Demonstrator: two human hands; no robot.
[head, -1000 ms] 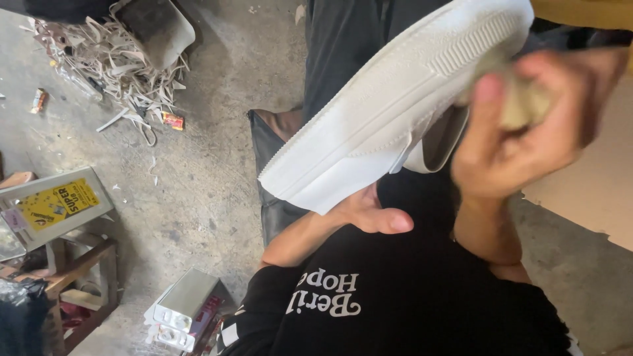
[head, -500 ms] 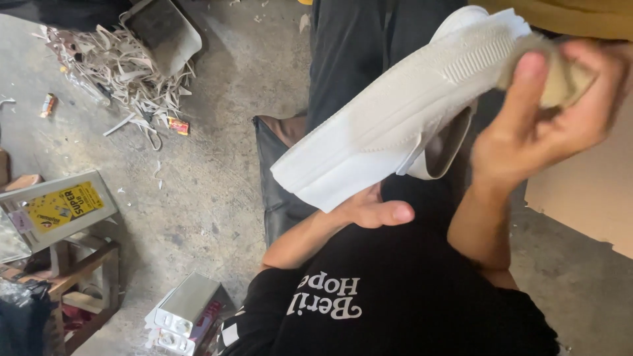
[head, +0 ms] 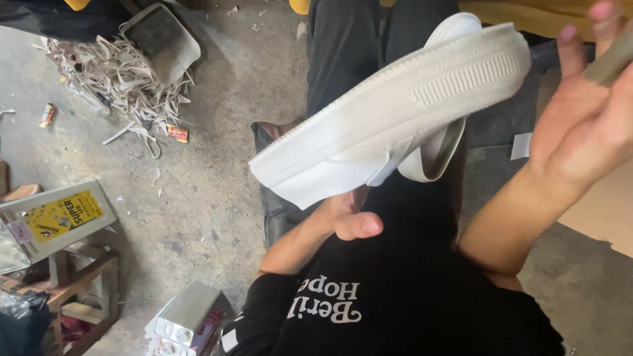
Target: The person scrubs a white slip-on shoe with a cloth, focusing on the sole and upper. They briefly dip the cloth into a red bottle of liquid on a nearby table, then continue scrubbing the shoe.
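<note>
A white shoe [head: 395, 118] is held up in front of the person, with its sole turned to the camera. Its long axis runs on a diagonal, from the lower left of the view to the upper right. The wide end near the middle left is lower, and the end with the fine ribbed grooves is higher, at the upper right (which end is the toe I cannot tell for sure). A white strap or upper part hangs down under the sole, near its right half.

The left hand [head: 349, 217] is under the lower end of the shoe and touches it from below. Only the thumb and a part of the palm show; the fingers are hidden behind the sole, so the hand seems closed on the shoe's edge.

The right hand [head: 587, 125] is to the right of the shoe, just beside its grooved end, with the palm to the camera. Its fingers are curled around a small greyish pad [head: 613, 59], perhaps a cloth or a sponge, at the edge of the view.

Below the shoe are the person's black trousers and black shirt. On the concrete floor [head: 217, 184] at the left lies a heap of pale offcuts [head: 119, 79], and a metal can [head: 56, 217] with a yellow label stands on a wooden stool.
</note>
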